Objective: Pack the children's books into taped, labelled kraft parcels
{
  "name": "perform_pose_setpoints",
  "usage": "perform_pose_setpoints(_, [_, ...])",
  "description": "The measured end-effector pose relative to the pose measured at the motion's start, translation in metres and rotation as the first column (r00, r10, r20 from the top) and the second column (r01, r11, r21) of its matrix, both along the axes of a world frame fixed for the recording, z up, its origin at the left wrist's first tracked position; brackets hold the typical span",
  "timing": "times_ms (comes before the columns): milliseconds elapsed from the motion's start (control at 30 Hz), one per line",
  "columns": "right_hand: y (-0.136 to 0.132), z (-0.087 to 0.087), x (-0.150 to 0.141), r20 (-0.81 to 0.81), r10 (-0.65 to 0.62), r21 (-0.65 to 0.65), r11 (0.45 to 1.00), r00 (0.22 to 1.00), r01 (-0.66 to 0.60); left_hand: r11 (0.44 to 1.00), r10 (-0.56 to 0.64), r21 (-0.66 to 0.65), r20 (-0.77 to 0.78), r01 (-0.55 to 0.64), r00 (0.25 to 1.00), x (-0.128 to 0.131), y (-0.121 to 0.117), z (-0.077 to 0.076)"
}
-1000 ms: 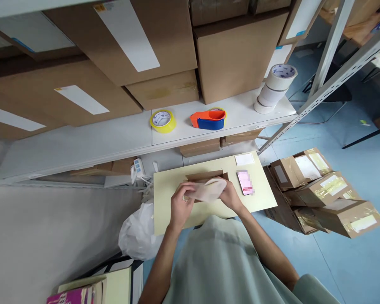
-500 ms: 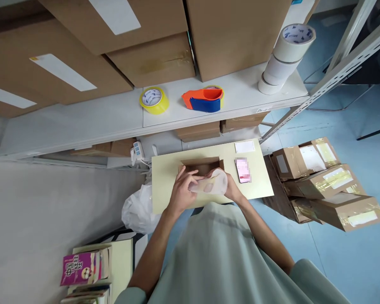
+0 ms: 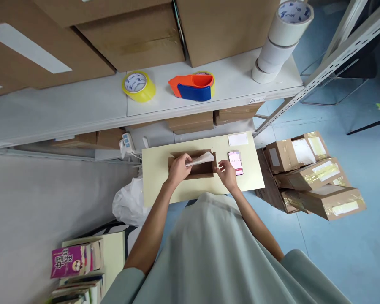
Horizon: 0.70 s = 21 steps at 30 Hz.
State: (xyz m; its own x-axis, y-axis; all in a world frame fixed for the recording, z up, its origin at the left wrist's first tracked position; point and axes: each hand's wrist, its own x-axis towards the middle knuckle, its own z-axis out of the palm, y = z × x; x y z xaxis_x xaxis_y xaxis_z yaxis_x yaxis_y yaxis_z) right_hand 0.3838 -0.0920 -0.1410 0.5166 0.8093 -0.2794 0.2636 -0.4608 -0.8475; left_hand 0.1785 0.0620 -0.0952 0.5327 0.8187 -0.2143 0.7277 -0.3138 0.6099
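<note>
An open cardboard box (image 3: pixel 199 176) lies lengthwise on the pale yellow table (image 3: pixel 158 185). Over its opening, my left hand (image 3: pixel 178 169) pinches one end of a whitish, see-through wrapped bundle (image 3: pixel 202 159). The bundle slants across the box, its free end near the far right corner; what is inside the wrap cannot be made out. Beside the box's right end is my right hand (image 3: pixel 227 174), empty, with fingers bent and apart close to the cardboard edge. A lit phone (image 3: pixel 235 163) lies just right of that hand.
Above the table runs a shelf (image 3: pixel 91 105) with a yellow tape roll (image 3: pixel 139 86), an orange and blue tape dispenser (image 3: pixel 192 87) and stacked white rolls (image 3: pixel 281 42). Taped cartons (image 3: pixel 307 173) stand at right. A white plastic bag (image 3: pixel 131 202) and books (image 3: pixel 77 259) are at left.
My right hand has let go of the bundle and moved to the box's right end. My left hand has carried the bundle forward over the box opening. The view has shifted slightly.
</note>
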Motion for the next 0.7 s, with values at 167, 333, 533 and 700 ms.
perform_pose_setpoints(167, [-0.002, -0.002, -0.002, -0.033, -0.004, 0.0, 1.0, 0.999, 0.004, 0.995, -0.075, -0.08, -0.19, 0.061, 0.979, 0.009, 0.007, -0.03])
perform_pose_setpoints(333, [-0.003, -0.005, 0.001, -0.021, -0.015, -0.009, 1.0, 1.0, 0.015, 0.977, -0.144, -0.186, -0.209, 0.105, 0.967, 0.005, 0.01, -0.049])
perform_pose_setpoints(533, [-0.005, -0.009, 0.0, -0.001, -0.044, -0.01, 0.999, 0.999, 0.044, 0.993, -0.058, -0.105, -0.074, 0.05, 0.996, -0.014, -0.004, -0.048])
perform_pose_setpoints(700, [-0.005, -0.004, -0.005, 0.004, -0.051, 0.015, 0.999, 0.999, 0.051, 0.946, 0.204, 0.228, 0.135, -0.231, 0.97, -0.057, -0.023, -0.041])
